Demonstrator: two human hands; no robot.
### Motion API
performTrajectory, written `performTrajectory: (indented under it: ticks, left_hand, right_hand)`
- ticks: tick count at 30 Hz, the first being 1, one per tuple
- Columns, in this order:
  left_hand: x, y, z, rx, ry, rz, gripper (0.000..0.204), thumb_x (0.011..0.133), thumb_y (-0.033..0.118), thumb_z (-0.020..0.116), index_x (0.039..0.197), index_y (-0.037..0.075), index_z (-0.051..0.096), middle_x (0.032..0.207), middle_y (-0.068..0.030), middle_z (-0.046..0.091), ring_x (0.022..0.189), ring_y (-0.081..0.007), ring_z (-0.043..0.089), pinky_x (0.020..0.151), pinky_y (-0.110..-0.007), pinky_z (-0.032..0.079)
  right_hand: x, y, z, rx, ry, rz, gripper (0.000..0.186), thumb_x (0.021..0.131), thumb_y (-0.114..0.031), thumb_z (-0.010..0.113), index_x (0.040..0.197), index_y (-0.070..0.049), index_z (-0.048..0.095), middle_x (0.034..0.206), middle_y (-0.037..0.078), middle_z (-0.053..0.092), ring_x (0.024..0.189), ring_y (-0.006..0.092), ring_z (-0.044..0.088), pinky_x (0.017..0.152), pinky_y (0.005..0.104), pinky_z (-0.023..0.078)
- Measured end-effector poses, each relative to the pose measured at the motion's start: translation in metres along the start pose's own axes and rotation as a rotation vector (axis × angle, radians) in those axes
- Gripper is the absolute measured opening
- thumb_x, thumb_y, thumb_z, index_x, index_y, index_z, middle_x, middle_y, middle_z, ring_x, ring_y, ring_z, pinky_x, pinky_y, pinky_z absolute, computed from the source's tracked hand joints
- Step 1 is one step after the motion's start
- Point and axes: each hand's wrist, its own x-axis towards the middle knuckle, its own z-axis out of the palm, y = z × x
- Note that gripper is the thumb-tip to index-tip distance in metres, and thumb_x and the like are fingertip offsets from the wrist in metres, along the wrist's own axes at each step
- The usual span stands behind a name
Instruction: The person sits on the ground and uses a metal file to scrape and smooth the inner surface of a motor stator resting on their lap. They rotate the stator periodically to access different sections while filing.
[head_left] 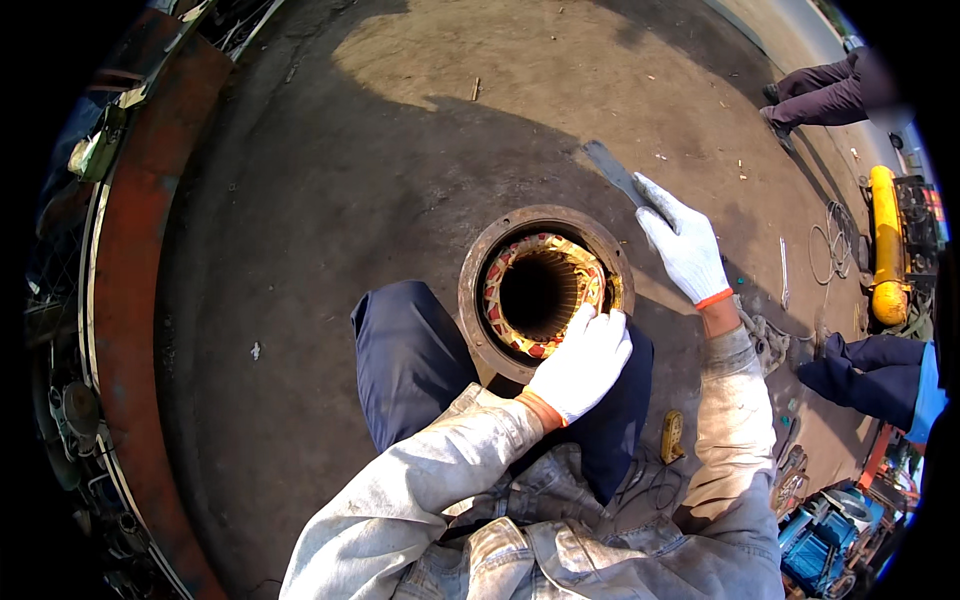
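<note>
A round motor stator point(478, 330) with a rusty flanged housing stands upright between my knees. Its winding point(545, 243), wrapped in yellow and red, rings a dark slotted bore. My left hand point(585, 368), in a white glove, bends its fingers over the winding at the lower right and pinches its edge; the fingertips are partly hidden. To the right of the stator, my raised right hand point(688, 245), gloved in white with an orange cuff, grips one end of a flat grey metal blade point(610, 168). The blade points up and left, apart from the stator.
A rust-red steel beam point(150, 300) runs along the left, with metal parts beyond it. On the right are a yellow cylinder point(888, 245), a coiled cable point(832, 245) and blue machinery point(825, 540). A yellow meter point(672, 436) lies by my right knee. Two other people are at the right.
</note>
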Motion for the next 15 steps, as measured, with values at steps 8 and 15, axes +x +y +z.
performTrajectory:
  ticks: [8,15]
  left_hand:
    - [0.005,-0.009,-0.020,-0.573,0.114,-0.020,0.046,0.092,0.026,0.085,0.128,-0.001,0.074,0.132,-0.0206,0.066,0.115,-0.0404,0.063,0.110,-0.055,0.048]
    - [-0.041,-0.032,-0.019,-1.066,0.499,-0.361,0.038,0.105,0.016,0.080,0.139,0.001,0.071,0.142,-0.0179,0.071,0.131,-0.0363,0.069,0.114,-0.049,0.055]
  right_hand:
    - [-0.113,-0.005,0.027,0.572,0.135,0.269,0.058,0.113,-0.006,0.068,0.169,0.003,0.058,0.107,-0.001,0.070,0.078,0.0032,0.050,0.069,0.0215,0.044]
    - [-0.177,-0.043,0.066,0.357,0.194,0.216,0.056,0.111,-0.010,0.070,0.166,0.001,0.063,0.091,0.006,0.074,0.076,0.0101,0.065,0.070,0.0276,0.054]
